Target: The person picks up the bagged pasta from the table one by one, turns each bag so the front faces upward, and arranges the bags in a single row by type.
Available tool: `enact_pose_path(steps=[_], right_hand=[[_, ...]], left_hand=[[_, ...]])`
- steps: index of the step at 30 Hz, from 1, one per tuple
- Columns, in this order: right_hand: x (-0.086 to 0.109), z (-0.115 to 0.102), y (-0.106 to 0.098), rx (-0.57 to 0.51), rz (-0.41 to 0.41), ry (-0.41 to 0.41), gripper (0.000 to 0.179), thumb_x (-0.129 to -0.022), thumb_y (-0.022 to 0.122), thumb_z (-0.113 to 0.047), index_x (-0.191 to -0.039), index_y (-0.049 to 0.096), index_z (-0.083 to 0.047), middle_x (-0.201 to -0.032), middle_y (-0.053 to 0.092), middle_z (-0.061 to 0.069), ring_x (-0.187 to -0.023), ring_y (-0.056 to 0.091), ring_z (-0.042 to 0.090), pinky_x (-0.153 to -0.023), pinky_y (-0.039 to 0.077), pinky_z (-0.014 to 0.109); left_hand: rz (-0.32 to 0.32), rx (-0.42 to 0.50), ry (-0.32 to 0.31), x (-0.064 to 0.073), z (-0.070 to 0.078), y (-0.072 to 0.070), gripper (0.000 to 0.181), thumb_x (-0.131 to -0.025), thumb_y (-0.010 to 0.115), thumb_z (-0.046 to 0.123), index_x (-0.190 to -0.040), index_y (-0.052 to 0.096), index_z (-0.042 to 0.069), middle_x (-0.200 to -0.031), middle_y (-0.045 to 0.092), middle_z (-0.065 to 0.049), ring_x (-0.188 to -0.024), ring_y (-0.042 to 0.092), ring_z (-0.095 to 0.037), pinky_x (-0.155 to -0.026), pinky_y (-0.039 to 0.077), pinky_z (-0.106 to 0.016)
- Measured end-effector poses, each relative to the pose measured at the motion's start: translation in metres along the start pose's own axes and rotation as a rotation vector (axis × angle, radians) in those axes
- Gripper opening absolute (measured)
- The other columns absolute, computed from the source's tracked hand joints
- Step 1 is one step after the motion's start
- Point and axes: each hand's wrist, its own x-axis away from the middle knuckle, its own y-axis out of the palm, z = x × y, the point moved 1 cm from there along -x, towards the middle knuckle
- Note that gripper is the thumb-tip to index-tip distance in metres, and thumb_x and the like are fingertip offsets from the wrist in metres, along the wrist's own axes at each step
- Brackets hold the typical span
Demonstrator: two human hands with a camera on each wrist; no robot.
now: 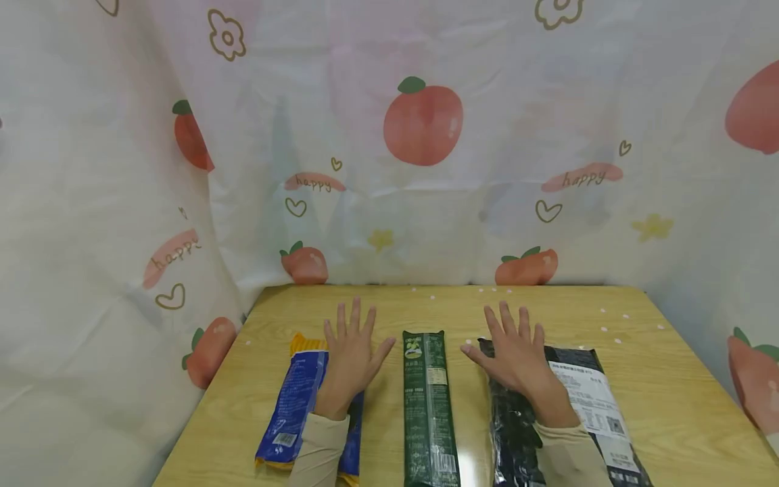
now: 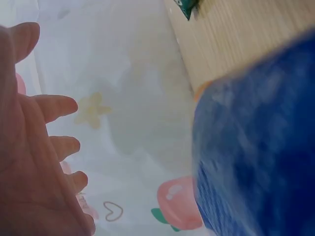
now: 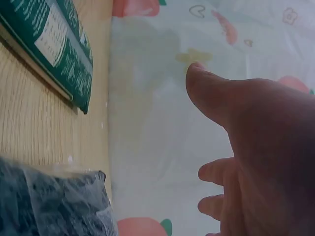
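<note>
My left hand [image 1: 353,362] is spread flat with its fingers straight, hovering over a blue plastic packet [image 1: 292,399] with orange ends. In the left wrist view that packet [image 2: 256,142] fills the right side, apart from the palm [image 2: 29,162]. Fingers extended, my right hand [image 1: 517,355] hangs above a black plastic bag [image 1: 514,433] bearing a white printed label [image 1: 593,406]. The right wrist view shows a gap between the bag [image 3: 54,201] and the hand [image 3: 266,132]. Between both hands lies a long green packet [image 1: 426,406], untouched. Neither hand holds anything.
All three packages lie on a wood-grain table [image 1: 688,406]. A white curtain [image 1: 353,88] printed with fruit hangs behind it and along both sides. Small white spots [image 1: 604,329] dot the table's far right part.
</note>
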Motion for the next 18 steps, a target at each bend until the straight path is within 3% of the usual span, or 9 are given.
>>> enact_pose_path(steps=[11, 18], right_hand=[[-0.003, -0.037, 0.004, -0.029, -0.052, -0.118, 0.091, -0.098, 0.058, -0.061, -0.164, 0.025, -0.008, -0.172, 0.013, 0.026, -0.156, 0.003, 0.056, -0.121, 0.006, 0.076], [-0.007, -0.060, 0.015, -0.096, -0.157, -0.232, 0.085, -0.100, 0.057, -0.059, -0.163, 0.030, -0.009, -0.171, 0.020, 0.024, -0.156, 0.013, 0.055, -0.121, 0.014, 0.075]], left_hand=[[-0.017, -0.025, -0.025, 0.017, -0.030, -0.024, 0.074, -0.101, 0.056, 0.056, -0.160, 0.040, 0.013, -0.171, 0.023, -0.022, -0.157, 0.017, -0.051, -0.117, 0.016, -0.080], [-0.057, 0.075, -0.092, 0.034, -0.060, -0.042, 0.074, -0.103, 0.053, 0.053, -0.161, 0.036, 0.009, -0.172, 0.019, -0.023, -0.158, 0.011, -0.051, -0.117, 0.006, -0.081]])
